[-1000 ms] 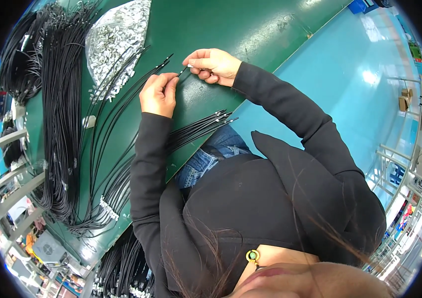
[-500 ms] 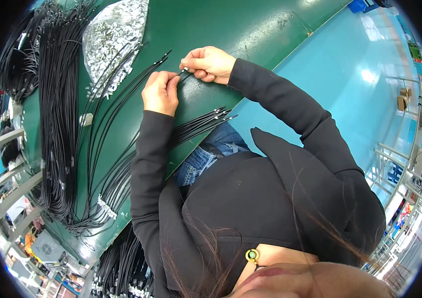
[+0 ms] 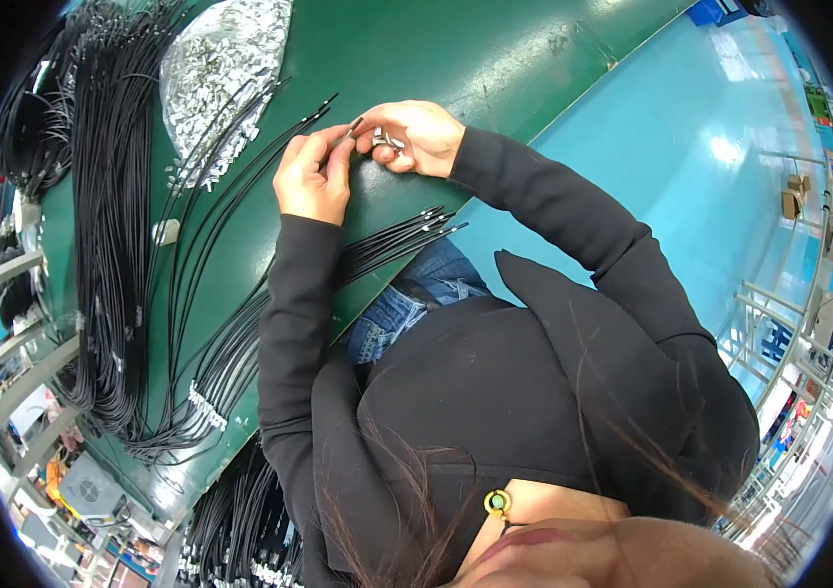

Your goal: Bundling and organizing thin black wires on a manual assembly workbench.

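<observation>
Between the thumb and fingers of my left hand [image 3: 313, 178] a thin black cable [image 3: 354, 124] is pinched, its tip sticking up. My right hand [image 3: 415, 135] is turned so that its palm shows, with several small silver metal sleeves [image 3: 389, 140] held in the curled fingers. Its thumb and forefinger reach close to the cable tip; whether they touch it I cannot tell. Left of my hands, more loose black cables [image 3: 230, 191] fan out over the green table. A clear plastic bag [image 3: 225, 83] of similar small silver pieces lies behind them.
Thick bundles of black cables [image 3: 115, 216] hang over the left of the green table [image 3: 416, 49]. Near my left forearm lies another cable group [image 3: 397, 240], its ends by the table edge. A white tie-like strip [image 3: 206, 407] crosses the cables. Metal racks [image 3: 15, 333] stand far left.
My right hand has turned its palm into view, showing the silver sleeves in it. My left hand has shifted slightly to the left with the cable end.
</observation>
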### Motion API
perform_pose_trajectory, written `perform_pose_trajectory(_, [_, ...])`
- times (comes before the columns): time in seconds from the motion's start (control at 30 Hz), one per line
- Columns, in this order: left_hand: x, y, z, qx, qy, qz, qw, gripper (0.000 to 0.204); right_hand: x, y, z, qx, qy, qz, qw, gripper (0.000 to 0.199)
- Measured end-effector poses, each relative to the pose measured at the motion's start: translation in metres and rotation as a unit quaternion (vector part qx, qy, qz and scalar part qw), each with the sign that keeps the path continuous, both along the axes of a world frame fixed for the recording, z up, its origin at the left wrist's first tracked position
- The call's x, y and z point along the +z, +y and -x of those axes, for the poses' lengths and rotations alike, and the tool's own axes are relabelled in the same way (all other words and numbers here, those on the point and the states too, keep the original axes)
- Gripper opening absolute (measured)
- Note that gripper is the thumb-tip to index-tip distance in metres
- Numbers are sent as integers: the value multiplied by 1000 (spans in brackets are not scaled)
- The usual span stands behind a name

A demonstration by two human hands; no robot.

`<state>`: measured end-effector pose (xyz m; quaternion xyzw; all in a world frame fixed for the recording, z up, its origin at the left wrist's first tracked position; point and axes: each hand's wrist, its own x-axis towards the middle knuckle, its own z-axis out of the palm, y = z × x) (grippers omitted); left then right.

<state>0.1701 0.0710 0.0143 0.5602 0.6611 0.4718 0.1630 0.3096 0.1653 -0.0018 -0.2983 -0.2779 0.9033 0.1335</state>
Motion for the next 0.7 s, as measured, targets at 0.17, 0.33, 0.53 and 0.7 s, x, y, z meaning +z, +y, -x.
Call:
perform_pose_trajectory(0.17, [-3, 1, 1, -15, -6, 37, 999, 11, 1, 4, -9, -5, -49, -97, 994, 19])
perform_pose_trajectory(0.33, [-3, -1, 0, -18, -4, 26, 999, 9, 3, 6, -11, -10, -72, -114, 991, 19])
perform_pose_trajectory(0.53, [-2, 0, 3, -17, 12, 13, 1000, 10, 3, 5, -13, 24, -147, -367, 918, 16])
perform_pose_trajectory(0.7, [-2, -1, 2, -52, 38, 36, 997, 9, 6, 5, -12, 45, -215, -629, 746, 15])
